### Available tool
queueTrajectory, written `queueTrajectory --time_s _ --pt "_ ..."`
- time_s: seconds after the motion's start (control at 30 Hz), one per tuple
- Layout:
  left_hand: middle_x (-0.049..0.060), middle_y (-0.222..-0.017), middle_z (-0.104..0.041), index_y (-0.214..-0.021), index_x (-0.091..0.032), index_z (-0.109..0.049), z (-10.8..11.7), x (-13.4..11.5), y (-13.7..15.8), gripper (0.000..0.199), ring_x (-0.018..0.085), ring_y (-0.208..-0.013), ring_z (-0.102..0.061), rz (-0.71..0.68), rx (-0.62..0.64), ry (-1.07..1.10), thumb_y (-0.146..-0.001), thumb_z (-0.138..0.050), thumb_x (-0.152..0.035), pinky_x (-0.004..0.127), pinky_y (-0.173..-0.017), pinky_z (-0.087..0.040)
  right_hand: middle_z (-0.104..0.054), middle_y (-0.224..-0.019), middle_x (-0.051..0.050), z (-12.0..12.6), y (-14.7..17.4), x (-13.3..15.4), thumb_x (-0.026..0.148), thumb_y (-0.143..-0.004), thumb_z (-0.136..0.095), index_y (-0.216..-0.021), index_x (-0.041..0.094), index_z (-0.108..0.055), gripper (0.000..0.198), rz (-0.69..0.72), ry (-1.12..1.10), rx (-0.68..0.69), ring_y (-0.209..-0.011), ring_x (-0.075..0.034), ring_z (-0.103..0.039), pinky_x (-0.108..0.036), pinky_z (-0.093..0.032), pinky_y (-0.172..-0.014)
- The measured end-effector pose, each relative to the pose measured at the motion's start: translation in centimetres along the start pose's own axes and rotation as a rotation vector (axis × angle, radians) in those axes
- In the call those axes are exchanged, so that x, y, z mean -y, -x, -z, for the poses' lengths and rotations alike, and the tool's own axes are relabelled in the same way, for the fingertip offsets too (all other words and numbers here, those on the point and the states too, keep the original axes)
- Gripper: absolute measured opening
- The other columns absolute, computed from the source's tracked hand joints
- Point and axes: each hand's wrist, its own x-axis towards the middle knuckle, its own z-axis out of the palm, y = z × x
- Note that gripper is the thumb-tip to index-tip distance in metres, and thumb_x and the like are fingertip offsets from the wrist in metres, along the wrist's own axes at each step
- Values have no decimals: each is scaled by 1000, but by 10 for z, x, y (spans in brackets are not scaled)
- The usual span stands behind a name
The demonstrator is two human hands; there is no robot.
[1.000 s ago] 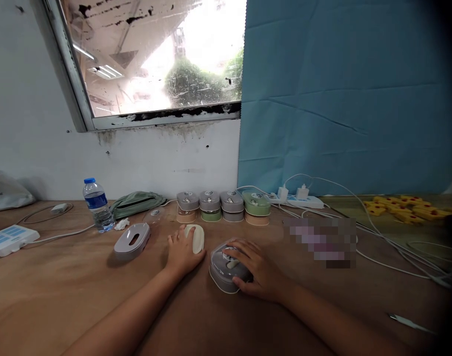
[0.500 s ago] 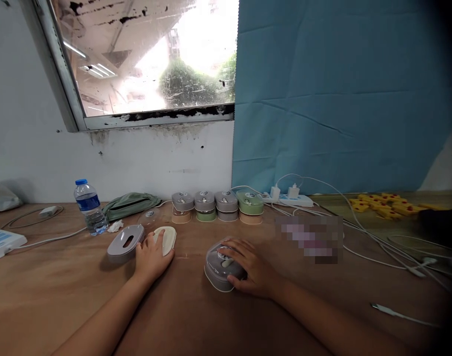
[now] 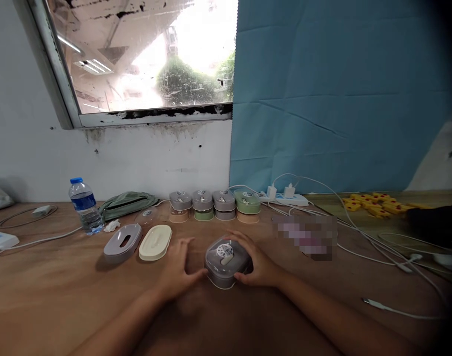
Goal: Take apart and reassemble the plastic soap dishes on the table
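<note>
A grey lidded box point(image 3: 223, 264) with a glossy top and a round sticker sits on the table in front of me. My right hand point(image 3: 257, 262) grips its right side, thumb at the front and fingers behind. Just left of the box is my left hand point(image 3: 179, 269), open and slightly blurred, its thumb close to the box's left edge; I cannot tell whether they touch. Farther left lie a cream oval piece point(image 3: 155, 243) and a grey oval cover point(image 3: 122, 242) with a slot in it. A clear lid point(image 3: 147, 215) with a sticker rests behind them.
Several two-tone boxes point(image 3: 214, 205) stand in a row near the wall. A water bottle point(image 3: 85, 205) and a green pouch point(image 3: 128, 203) are at the back left. A power strip point(image 3: 288, 199), white cables point(image 3: 359, 232) and yellow pieces point(image 3: 377, 203) lie to the right.
My left hand has left the cream piece and moved right, beside the grey box. My right hand has slid from the box's top to its right side. The view has shifted slightly.
</note>
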Motion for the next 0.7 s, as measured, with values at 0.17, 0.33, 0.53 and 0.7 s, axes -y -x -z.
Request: queueTrajectory --time_s 0.17,0.33,0.53,0.7 --pt "17 -131 -36 -130 -14 -26 -31 -35 3 105 34 -121 -31 80 114 202 -44 -72 -53 46 -101 -25 -34 -133 -13 11 3 -6 47 -50 -74 -122 20 -41 84 -30 -13 88 -124 -31 -29 -45 -27 -100" --pt "13 -125 -41 -125 -18 -26 -28 -28 -5 98 29 -116 -39 53 136 357 -43 -76 -38 40 -97 -34 -47 -116 -10 16 2 2 48 -41 -77 -121 21 -43 92 -93 -9 123 -109 -29 -45 -42 -37 -93" --pt "12 -128 -36 -129 -20 -12 -22 -19 -5 105 25 -118 -36 -103 207 470 -46 -76 -29 37 -100 -30 -45 -113 -8 19 -4 7 45 -44 -78 -122 20 -44 89 -146 -152 18 -100 -24 -50 -37 -43 -88" --pt "15 -131 -26 -129 -18 -9 -9 -26 0 107 31 -123 -26 -78 97 269 -47 -74 -37 48 -102 -22 -46 -117 -9 19 -5 2 41 -48 -78 -122 21 -45 83 -156 -227 -62 -106 -26 -48 -39 -40 -92"
